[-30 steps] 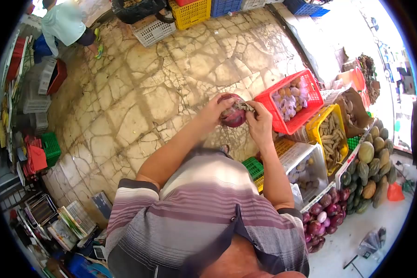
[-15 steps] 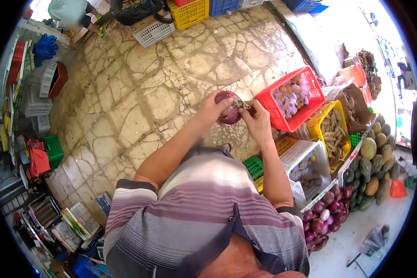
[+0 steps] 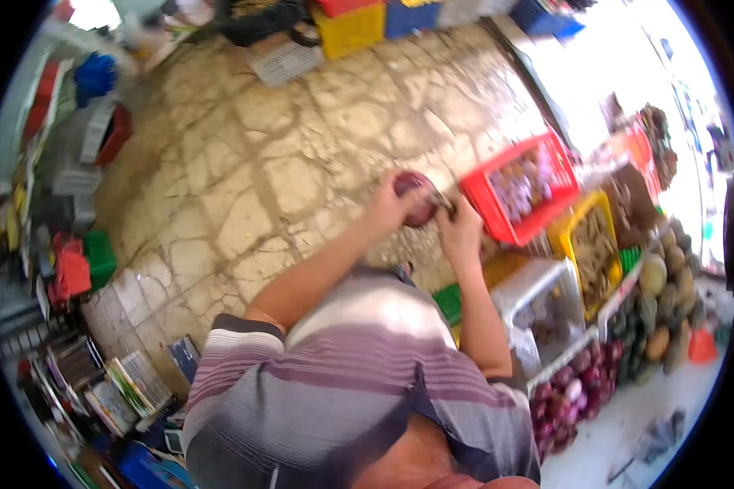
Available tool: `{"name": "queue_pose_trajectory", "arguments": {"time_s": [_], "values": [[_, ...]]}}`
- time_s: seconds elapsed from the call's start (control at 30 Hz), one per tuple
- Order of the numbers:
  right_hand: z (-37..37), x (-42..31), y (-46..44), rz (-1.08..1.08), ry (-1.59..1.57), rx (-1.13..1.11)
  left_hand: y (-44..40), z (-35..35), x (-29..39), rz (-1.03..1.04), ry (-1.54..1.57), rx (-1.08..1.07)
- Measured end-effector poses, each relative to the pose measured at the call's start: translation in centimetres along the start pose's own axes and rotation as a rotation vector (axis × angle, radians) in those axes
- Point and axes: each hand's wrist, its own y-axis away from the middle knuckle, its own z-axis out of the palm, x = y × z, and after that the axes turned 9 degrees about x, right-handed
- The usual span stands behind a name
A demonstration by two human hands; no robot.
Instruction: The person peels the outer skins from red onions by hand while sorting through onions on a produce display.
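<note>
A large purple-red onion (image 3: 412,184) is held up in front of my belly, over the stone floor. My left hand (image 3: 387,205) is closed round its left side, with the thumb lying across the front. At the onion's right end, the fingers of my right hand (image 3: 462,230) pinch its dry, brownish top. Blur hides the exact grip of those fingertips. Just right of my right hand stands a red crate (image 3: 497,213) of round, pale produce in purplish wrapping.
On the right are a yellow crate (image 3: 568,236) of pale roots, a white crate (image 3: 510,300), piled purple onions (image 3: 575,391) and green squashes (image 3: 652,314). Cluttered shelves (image 3: 57,155) line the left. More crates, including a yellow one (image 3: 351,33), stand along the top, beyond the cracked floor (image 3: 228,204).
The view has shifted and blurred. Both hands and the onion appear slightly lower and farther right. The onion has turned in my hands, and its pale, papery top is less visible.
</note>
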Motion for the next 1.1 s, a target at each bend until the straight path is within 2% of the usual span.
{"name": "queue_pose_trajectory", "arguments": {"time_s": [0.07, 0.13, 0.17, 0.23, 0.3, 0.4, 0.5, 0.63, 0.73, 0.83, 0.87, 1.1], "values": [[0.0, 0.8, 0.3, -0.071, 0.112, -0.044, 0.6, 0.8, -0.6, 0.036, 0.056, 0.038], [0.9, 2.9, 0.7, -0.109, 0.018, 0.02, 0.6, 1.3, -2.7, 0.044, 0.103, 0.065], [0.3, 1.9, 0.7, -0.001, 0.022, -0.047, 0.8, 0.9, -2.7, 0.025, 0.074, 0.071], [0.6, 2.3, 0.7, 0.048, -0.086, -0.027, 2.8, 0.5, 2.5, 0.023, -0.18, 0.147], [1.8, 7.7, 0.6, 0.099, -0.262, -0.03, 2.4, -0.2, 1.1, 0.034, -0.108, 0.107], [1.1, 5.6, 0.5, 0.317, -0.491, -0.058, 3.2, -0.5, 2.4, -0.028, 0.022, 0.084], [0.9, 5.8, 0.3, 0.426, -0.573, -0.07, 3.0, -0.6, 2.3, -0.086, 0.163, 0.049], [1.1, 5.4, 1.3, 0.327, -0.541, -0.032, 2.8, -0.4, 1.2, -0.039, 0.159, 0.049], [1.3, 1.5, 2.6, 0.36, -0.52, -0.075, 2.9, -0.1, 0.5, -0.002, 0.132, 0.068], [2.4, 2.7, 3.0, 0.361, -0.745, -0.092, 2.8, -0.3, 0.2, 0.072, 0.136, 0.041], [2.5, 3.2, 2.9, 0.432, -0.786, -0.066, 2.7, -0.3, 0.1, 0.103, 0.142, 0.024], [3.4, 5.1, 3.1, 0.487, -0.887, -0.004, 2.6, -0.7, -0.8, 0.095, 0.17, -0.025]]}}
